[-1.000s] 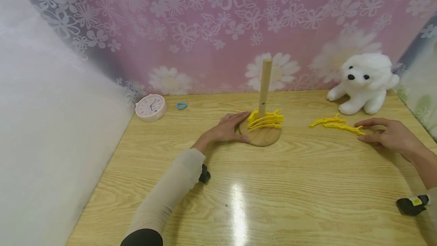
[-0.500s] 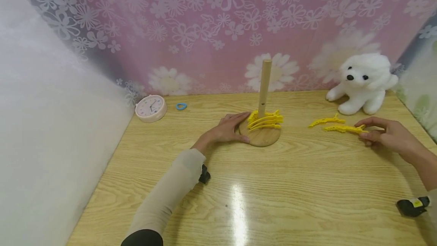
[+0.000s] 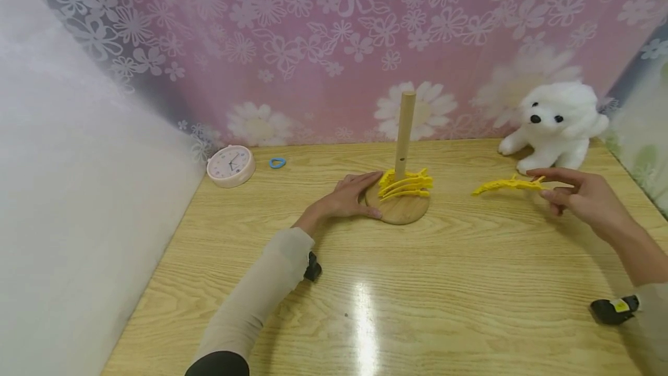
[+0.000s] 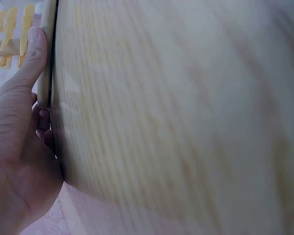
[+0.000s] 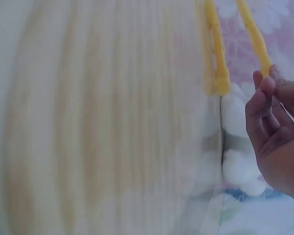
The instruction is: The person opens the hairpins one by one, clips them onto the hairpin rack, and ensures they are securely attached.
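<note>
Pink floral backdrop (image 3: 323,62) behind wood-grain desk (image 3: 443,283); clock (image 3: 231,172) and blue loop (image 3: 277,166) back left, plush dog (image 3: 561,109) back right. Left hand (image 3: 347,197) clamped on left edge of wooden stand's (image 3: 404,212) round base; yellow clips (image 3: 407,184) cluster low on its post. Right hand (image 3: 595,199) pinches one yellow clip (image 5: 255,39) by its end, clear of the desk; second clip (image 5: 218,54) lies on the desk near it.

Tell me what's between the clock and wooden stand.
In the head view, a blue loop near the clock, then the left hand touching the wooden stand.
</note>
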Available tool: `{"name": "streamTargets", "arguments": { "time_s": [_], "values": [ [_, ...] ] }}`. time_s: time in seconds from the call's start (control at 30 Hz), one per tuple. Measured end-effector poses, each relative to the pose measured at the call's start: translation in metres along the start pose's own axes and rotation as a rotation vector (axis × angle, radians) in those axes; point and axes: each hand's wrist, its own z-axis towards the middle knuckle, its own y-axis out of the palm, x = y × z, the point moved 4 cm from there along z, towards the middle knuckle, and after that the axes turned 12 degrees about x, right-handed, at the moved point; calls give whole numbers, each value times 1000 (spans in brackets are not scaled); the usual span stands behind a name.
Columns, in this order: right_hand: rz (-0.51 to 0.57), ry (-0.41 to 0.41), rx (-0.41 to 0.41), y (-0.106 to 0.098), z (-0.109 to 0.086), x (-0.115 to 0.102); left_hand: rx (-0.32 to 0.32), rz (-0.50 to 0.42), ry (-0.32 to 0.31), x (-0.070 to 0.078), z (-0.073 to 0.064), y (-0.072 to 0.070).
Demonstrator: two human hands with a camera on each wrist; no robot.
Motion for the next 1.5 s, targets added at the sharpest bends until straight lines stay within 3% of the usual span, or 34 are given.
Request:
{"name": "streamTargets", "arguments": {
  "time_s": [0.2, 0.43, 0.8, 1.2, 1.5],
  "values": [
    [6, 29, 26, 5, 4, -18, 5, -3, 0, -2, 0, 0],
    [59, 6, 69, 16, 10, -37, 3, -10, -3, -2, 1, 0],
    [25, -12, 156, 31, 14, -63, 0, -7, 0, 0, 1, 0],
    [-15, -77, 149, 51, 20, -85, -2, 4, 2, -3, 1, 1],
    [13, -83, 163, 65, 21, -101, 1, 3, -3, -1, 0, 0]
  ]
}}
